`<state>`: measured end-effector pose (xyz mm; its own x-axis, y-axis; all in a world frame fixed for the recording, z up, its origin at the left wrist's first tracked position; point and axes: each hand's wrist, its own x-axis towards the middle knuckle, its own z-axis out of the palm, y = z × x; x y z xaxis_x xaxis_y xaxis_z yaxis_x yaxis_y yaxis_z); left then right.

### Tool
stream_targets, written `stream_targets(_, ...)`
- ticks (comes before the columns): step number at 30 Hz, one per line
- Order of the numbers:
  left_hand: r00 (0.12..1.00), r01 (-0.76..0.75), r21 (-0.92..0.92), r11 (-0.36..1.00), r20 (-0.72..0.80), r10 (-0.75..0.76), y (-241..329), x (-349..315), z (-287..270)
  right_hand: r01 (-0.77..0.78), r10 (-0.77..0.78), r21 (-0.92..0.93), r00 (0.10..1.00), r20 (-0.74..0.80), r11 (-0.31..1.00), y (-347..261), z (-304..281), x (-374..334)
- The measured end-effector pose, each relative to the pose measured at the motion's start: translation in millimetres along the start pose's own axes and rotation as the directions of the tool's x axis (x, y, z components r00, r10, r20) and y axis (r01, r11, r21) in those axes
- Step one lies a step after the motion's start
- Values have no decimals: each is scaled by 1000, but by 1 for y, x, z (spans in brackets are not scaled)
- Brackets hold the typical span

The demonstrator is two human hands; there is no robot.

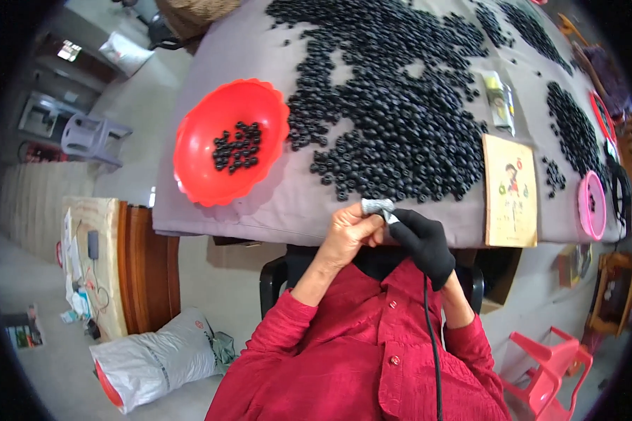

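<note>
My left hand (345, 235) is bare, its fingers bent and pinched together just off the table's near edge. A silver-grey wrap (377, 205) covers the tip of its index finger. My right hand (428, 245), in a black glove, meets it with the fingers closed. A second silvery bit shows between the fingertips; whatever they pinch is too small to make out. Just beyond the hands lies a broad spread of round black beads (414, 140), some with visible holes. Left of them, a red scalloped bowl (196, 158) holds a small cluster of black beads.
The table has a grey cloth (253, 223). On the right are a yellowish booklet (510, 221), a small clear packet (497, 102), more beads (572, 130) and a pink basket (583, 203). A black cord (432, 337) hangs down my front. A pink stool (548, 372) stands lower right.
</note>
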<state>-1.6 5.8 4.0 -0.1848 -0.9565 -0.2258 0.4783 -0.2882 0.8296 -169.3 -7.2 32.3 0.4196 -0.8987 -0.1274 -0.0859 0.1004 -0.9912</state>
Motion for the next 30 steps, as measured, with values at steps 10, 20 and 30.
stream_targets(10, 733, -291, 564, 773, -388, 559, 108, -29, -31, -64, 57, -92, 996, -72, 994, -1, 1, -1)
stream_targets(20, 698, -171, 941, 292, -94, 710, 75, 0, -49, -46, 42, -65, 997, -62, 997, -2, 3, -1)
stream_targets(30, 818, 11, 980, 198, -122, 561, 63, 28, -62, -72, 68, -65, 995, -68, 995, -4, 4, -1)
